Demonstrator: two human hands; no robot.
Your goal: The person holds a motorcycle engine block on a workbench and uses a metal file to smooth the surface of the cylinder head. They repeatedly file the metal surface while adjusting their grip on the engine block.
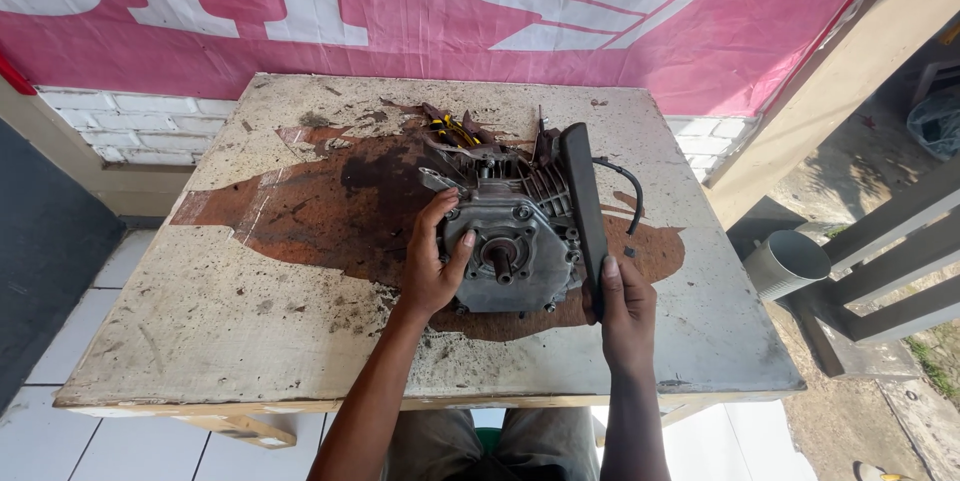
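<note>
A small grey engine (505, 246) sits near the middle of a worn, oil-stained table (200, 301), its stub shaft pointing up at the viewer from the round side cover. The left hand (432, 266) is spread against the engine's left flank, thumb laid over the cover's edge and fingers curled up along the casing, so it is bracing the block more than gripping it. The right hand (626, 311) is closed around the lower end of a long black cover (583, 211) that stands on edge along the engine's right side, touching the cooling fins. A black hose (630, 191) loops out just beyond it, and some yellow-handled tools (452, 129) lie behind the engine.

It looks to me like the step in hand is working that black cover at the engine's side, with the block held steady. Any further handling would call for the left hand to keep the engine from sliding on the oily patch (340, 201) while the right hand keeps the cover's edge aligned.

Behind hangs a pink banner (350, 1); a metal pipe (785, 263) lies off to the right.
</note>
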